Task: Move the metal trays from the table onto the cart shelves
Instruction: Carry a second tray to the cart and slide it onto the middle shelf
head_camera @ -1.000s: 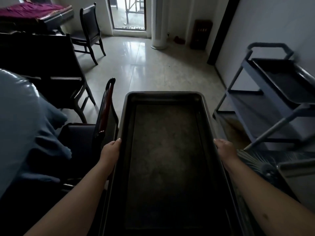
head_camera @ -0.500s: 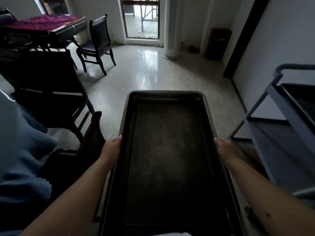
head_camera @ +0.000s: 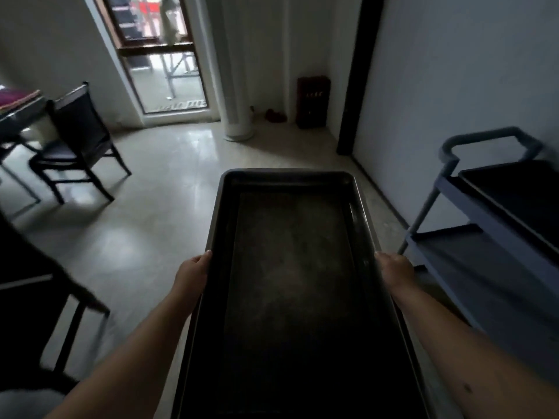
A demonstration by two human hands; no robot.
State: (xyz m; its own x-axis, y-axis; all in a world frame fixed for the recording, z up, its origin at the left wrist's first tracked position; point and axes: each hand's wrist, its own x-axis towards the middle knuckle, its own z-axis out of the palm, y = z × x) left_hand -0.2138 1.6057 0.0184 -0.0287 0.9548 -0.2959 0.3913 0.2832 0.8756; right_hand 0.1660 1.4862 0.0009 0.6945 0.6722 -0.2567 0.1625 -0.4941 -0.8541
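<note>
A long dark metal tray [head_camera: 290, 267] is held level in front of me, above the floor. My left hand [head_camera: 192, 275] grips its left rim and my right hand [head_camera: 394, 270] grips its right rim, both about midway along. The grey cart [head_camera: 484, 225] stands to the right against the wall, apart from the tray. Another dark tray [head_camera: 520, 201] lies on the cart's top shelf. The middle shelf [head_camera: 472, 261] below it shows a bare grey surface.
A dark chair [head_camera: 77, 140] stands at the left by a table [head_camera: 18, 110]. Another dark chair frame [head_camera: 36, 285] is close at the near left. A white column [head_camera: 236, 86] and a glass door [head_camera: 163, 65] are ahead. Open floor [head_camera: 157, 213] lies ahead.
The view has lifted and advanced: the near chairs and blue cloth have slid out to the left, and the cart has come closer on the right. Both hands keep the same hold on the tray.
</note>
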